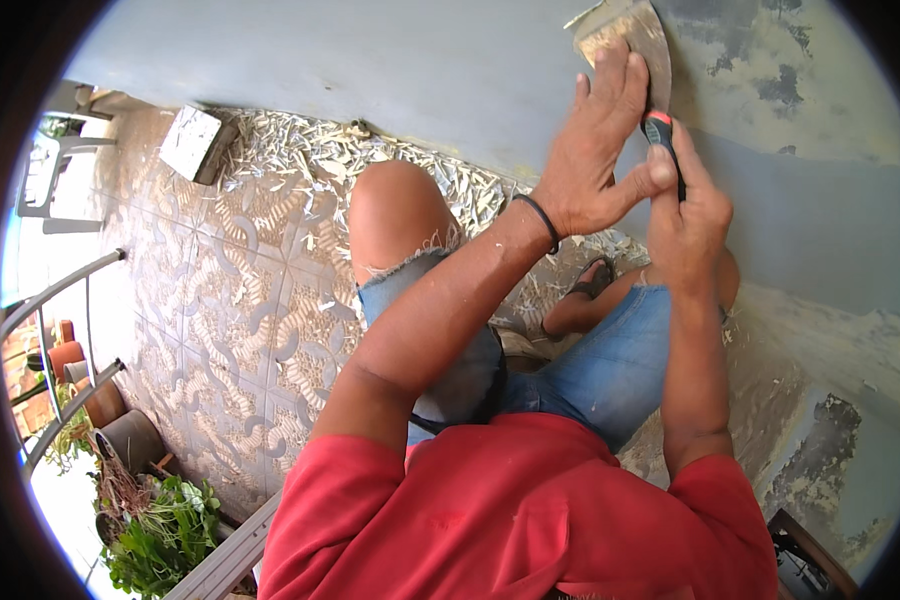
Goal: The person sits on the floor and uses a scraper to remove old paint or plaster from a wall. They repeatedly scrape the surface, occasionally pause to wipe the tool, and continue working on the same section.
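Note:
My right hand (686, 217) grips the black-and-red handle of a paint scraper (660, 75), whose broad metal blade lies against the painted wall (390, 60). The flat left hand (604, 150), with a black band at the wrist, rests its fingertips on the blade. Its thumb reaches across to the right hand near the handle. Pale residue coats part of the blade, and a paint flake stands out at its far edge. Around the blade the wall is grey on the left; to the right it shows pale, patchy areas with dark spots.
Paint scrapings (300, 150) are heaped along the foot of the wall, beside a paint-spattered block (195, 142). Patterned tiles (232, 322) cover the floor. Potted plants (165, 532), a metal railing (67, 289) and a plastic chair (52, 172) stand to the left. My sandalled foot (589, 289) is below my hands.

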Available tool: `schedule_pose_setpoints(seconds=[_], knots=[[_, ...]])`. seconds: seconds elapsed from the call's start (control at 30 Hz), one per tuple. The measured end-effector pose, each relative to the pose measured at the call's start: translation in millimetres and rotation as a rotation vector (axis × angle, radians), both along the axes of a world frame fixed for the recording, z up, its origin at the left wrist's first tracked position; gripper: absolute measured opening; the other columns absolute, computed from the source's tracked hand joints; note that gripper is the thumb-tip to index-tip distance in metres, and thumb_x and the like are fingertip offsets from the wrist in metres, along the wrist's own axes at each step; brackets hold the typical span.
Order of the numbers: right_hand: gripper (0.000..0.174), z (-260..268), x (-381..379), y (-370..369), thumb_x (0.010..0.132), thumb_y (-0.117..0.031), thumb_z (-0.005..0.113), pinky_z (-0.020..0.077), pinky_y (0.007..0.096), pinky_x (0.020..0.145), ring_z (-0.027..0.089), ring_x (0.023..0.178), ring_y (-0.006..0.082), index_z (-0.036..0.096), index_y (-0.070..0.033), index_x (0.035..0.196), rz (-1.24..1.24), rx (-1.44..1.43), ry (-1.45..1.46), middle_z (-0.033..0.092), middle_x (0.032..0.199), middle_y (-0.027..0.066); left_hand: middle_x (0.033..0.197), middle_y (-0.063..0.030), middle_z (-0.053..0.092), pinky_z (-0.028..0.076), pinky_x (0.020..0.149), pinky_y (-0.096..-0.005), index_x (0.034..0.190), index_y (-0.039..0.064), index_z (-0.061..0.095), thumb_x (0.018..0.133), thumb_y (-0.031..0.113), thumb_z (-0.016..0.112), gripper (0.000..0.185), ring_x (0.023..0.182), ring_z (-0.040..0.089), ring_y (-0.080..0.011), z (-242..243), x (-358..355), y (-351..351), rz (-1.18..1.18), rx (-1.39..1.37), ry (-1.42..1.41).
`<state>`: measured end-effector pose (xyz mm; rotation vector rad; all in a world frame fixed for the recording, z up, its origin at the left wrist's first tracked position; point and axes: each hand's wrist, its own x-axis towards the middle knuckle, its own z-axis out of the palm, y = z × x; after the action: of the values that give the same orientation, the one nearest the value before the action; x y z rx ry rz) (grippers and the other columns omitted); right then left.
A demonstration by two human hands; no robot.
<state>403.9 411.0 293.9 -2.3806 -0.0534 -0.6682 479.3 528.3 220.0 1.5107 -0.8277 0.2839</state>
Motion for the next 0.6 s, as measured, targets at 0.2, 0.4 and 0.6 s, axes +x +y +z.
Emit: schedule_pose_setpoints(seconds=[0.2, 0.4, 0.6], knots=[[0.034, 0, 4, 23, 0.105, -0.009, 0.063, 0.0557, 0.0394, 0.068, 0.073, 0.075, 0.0298, 0.067, 0.0, 0.137, -0.02, 0.037, 0.013, 0.07, 0.087, 0.0256, 0.176, -0.033, 0.008, 0.006, 0.13, -0.0611, 0.171, 0.001, 0.016, 0.102, 0.068, 0.053, 0.104, 0.164, 0.003, -0.0482, 0, 11, 3, 0.007, -0.09, 0.055], [0.035, 7, 4, -1, 0.105, -0.012, 0.064, 0.0542, 0.0398, 0.067, 0.068, 0.068, 0.0277, 0.066, 0.001, 0.137, 0.001, -0.059, -0.032, 0.066, 0.08, 0.0246, 0.176, -0.0336, 0.006, 0.005, 0.13, -0.0608, 0.171, 0.0, 0.013, 0.103, 0.069, 0.051, 0.104, 0.165, 0.002, -0.0467, 6, 5, -4, -0.031, -0.109, 0.07], [0.038, 31, -1, 7, 0.106, -0.018, 0.063, 0.051, 0.0396, 0.064, 0.054, 0.062, 0.0246, 0.065, 0.0, 0.139, -0.023, -0.015, 0.173, 0.059, 0.074, 0.0256, 0.176, -0.0338, 0.006, 0.005, 0.13, -0.0613, 0.171, 0.001, 0.012, 0.103, 0.069, 0.052, 0.105, 0.165, 0.001, -0.0464, 4, 2, -5, -0.004, -0.121, 0.058]])
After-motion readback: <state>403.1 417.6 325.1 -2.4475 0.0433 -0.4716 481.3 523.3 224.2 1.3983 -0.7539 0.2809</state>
